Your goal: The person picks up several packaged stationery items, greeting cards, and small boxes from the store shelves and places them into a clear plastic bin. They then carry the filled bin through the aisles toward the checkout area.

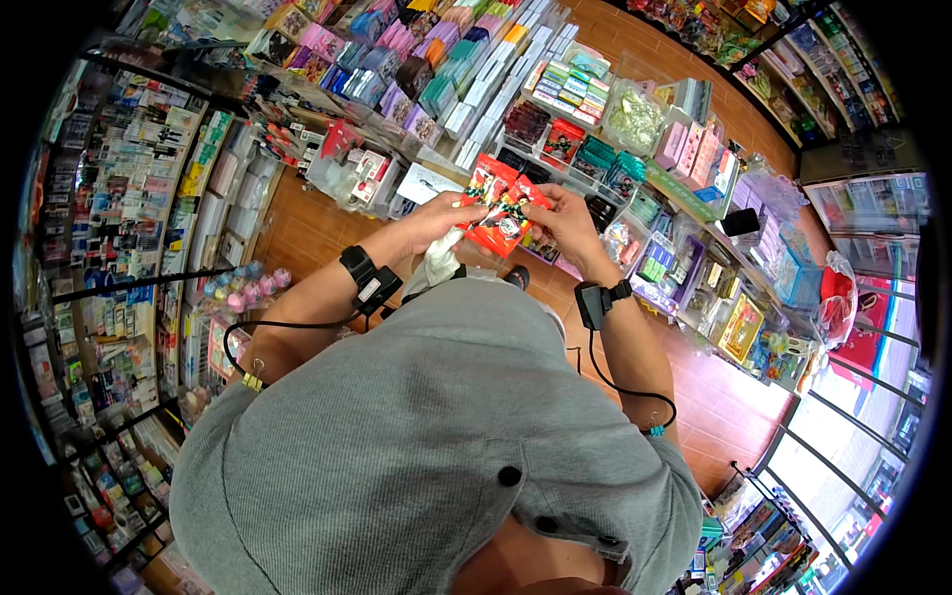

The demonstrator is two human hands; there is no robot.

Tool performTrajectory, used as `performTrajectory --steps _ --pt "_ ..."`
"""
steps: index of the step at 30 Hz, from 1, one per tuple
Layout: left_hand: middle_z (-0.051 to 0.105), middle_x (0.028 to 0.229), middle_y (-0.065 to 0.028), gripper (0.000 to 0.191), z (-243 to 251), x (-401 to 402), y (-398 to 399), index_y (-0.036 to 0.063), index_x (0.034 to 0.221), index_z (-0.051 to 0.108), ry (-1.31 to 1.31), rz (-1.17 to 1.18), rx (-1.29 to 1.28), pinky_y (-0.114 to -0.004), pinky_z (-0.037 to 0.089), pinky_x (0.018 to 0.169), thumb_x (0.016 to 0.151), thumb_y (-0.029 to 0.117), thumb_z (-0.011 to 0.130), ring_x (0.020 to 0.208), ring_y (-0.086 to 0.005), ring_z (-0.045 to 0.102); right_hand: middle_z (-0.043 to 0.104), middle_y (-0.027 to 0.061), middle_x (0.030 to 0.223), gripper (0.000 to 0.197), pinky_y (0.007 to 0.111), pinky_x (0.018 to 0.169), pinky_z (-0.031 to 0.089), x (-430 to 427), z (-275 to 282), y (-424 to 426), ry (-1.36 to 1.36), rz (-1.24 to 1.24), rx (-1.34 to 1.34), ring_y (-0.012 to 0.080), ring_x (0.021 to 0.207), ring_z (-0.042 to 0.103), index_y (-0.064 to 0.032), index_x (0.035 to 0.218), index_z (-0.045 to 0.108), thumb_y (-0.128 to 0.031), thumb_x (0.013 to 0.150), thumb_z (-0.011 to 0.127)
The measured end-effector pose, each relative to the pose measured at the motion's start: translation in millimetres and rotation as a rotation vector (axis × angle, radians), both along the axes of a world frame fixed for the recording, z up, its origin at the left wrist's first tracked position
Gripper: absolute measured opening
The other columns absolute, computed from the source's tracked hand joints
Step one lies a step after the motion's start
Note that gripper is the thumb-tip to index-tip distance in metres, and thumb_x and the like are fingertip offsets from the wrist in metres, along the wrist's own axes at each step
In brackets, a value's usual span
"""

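Two red printed packets point(506, 212), overlapping, are held up between my hands at the top centre. My left hand point(439, 223) grips their left side with the thumb on top, and a crumpled white cloth point(442, 260) hangs below its fingers. On the right side, my right hand point(564, 219) pinches the packets between thumb and fingers. The packets' undersides and some fingertips are hidden. Just beyond them lies a white card with writing point(428, 184), beside a display of bins with similar red packets point(563, 141).
A long display table carries stacked notebooks point(446, 93), a bin of small boxes point(569, 91) and a black phone point(741, 222). Packed shelves point(111, 186) rise at the left. Wood-look floor point(297, 223) shows between them. Cables run along both my forearms.
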State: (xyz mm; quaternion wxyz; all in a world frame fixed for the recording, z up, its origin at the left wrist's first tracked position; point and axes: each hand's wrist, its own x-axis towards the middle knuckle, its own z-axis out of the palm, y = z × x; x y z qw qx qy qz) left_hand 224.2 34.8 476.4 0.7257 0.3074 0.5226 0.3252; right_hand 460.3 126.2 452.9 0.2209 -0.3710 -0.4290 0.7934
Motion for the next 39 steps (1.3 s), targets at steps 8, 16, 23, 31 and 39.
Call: performTrajectory --steps 8,16,23,31,39 --pt "0.071 0.082 -0.0085 0.044 3 -3 -8 -0.0006 0.107 0.064 -0.135 0.003 -0.012 -0.025 0.044 0.044 0.103 0.042 0.054 0.054 -0.0119 0.058 0.063 0.0008 0.074 0.014 0.021 0.045 0.039 2 -4 -1 0.006 0.069 -0.039 0.0060 0.051 0.054 -0.0007 0.103 0.061 -0.007 0.092 0.068" --pt "0.070 0.112 -0.0145 0.036 -10 -14 -12 -0.0023 0.122 0.059 -0.166 -0.183 0.004 -0.028 0.050 0.053 0.092 0.018 0.066 0.096 -0.0247 0.074 0.063 0.0016 0.075 0.012 0.021 0.048 0.044 -11 -6 -9 0.033 0.100 -0.022 0.0075 0.056 0.058 -0.0038 0.101 0.056 -0.008 0.094 0.066" --pt "0.073 0.104 -0.0133 0.038 -8 -14 -20 -0.0002 0.118 0.060 -0.113 -0.162 -0.021 -0.024 0.047 0.050 0.082 0.004 0.069 0.084 -0.0175 0.073 0.064 0.0056 0.090 0.037 0.023 0.052 0.047 -25 14 -10 -0.022 0.173 0.047 0.0093 0.062 0.061 0.0019 0.123 0.051 -0.004 0.091 0.068" --pt "0.071 0.096 -0.0154 0.036 4 -22 -21 -0.0008 0.116 0.057 -0.275 -0.075 -0.153 -0.024 0.047 0.048 0.091 0.020 0.070 0.076 -0.0203 0.073 0.064 0.0056 0.089 0.033 0.023 0.053 0.047 -40 6 -4 -0.054 0.224 0.207 0.0094 0.064 0.062 -0.0006 0.118 0.054 -0.007 0.090 0.070" --pt "0.070 0.083 -0.0102 0.035 -7 -23 -20 -0.0031 0.110 0.060 0.072 -0.260 -0.028 -0.025 0.048 0.050 0.081 0.006 0.077 0.068 -0.0149 0.068 0.064 0.0016 0.085 0.026 0.023 0.055 0.047 -43 0 -9 -0.039 0.323 0.446 0.0066 0.064 0.059 -0.0023 0.111 0.058 -0.013 0.092 0.072"
